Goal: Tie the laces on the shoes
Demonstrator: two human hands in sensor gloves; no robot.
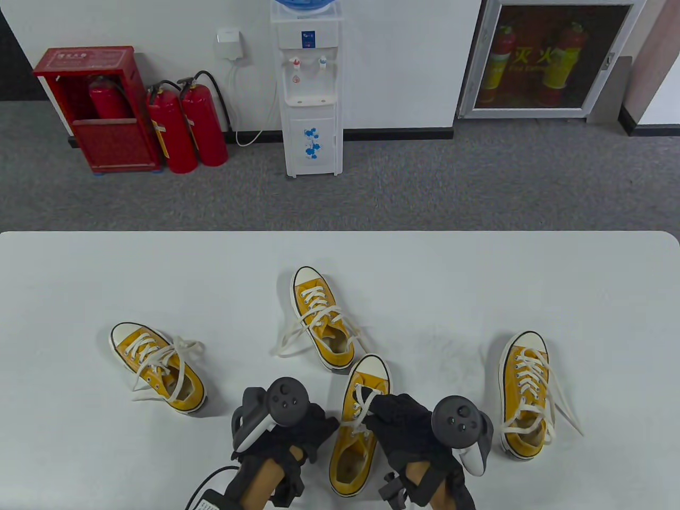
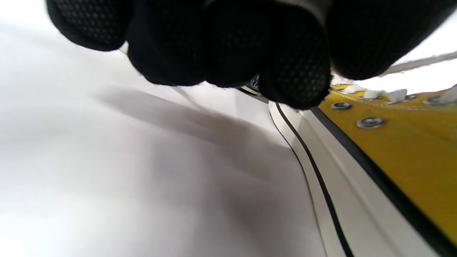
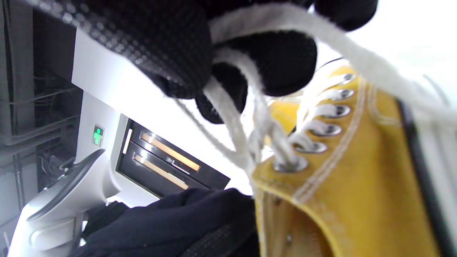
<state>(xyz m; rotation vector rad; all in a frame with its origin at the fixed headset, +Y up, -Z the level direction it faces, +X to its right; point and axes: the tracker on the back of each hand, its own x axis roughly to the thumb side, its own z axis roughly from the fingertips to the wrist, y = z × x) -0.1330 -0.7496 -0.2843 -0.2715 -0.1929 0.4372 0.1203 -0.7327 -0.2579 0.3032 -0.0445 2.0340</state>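
**Both hands at the nearest yellow sneaker**

I see four yellow canvas sneakers with white rubber toe caps and white laces on the white table [image 1: 478,276]. The one I am working on, the nearest sneaker [image 1: 357,425], lies between my two hands with its toe pointing away from me. My right hand [image 1: 409,425] rests over its right side, and in the right wrist view its gloved fingers [image 3: 171,53] pinch the white lace [image 3: 232,110] that rises from the top eyelets, so that hand is closed on the lace. My left hand [image 1: 289,425] sits just beside the sneaker's left side; in the left wrist view its fingers [image 2: 228,46] are curled together next to the white sole, but I cannot tell whether they hold anything.

Relative to the nearest sneaker: a second sneaker [image 1: 322,317] lies just beyond its toe, laces loose on the table; a third sneaker [image 1: 158,366] lies well to its left; a fourth sneaker [image 1: 525,393] lies to its right, past my right hand.
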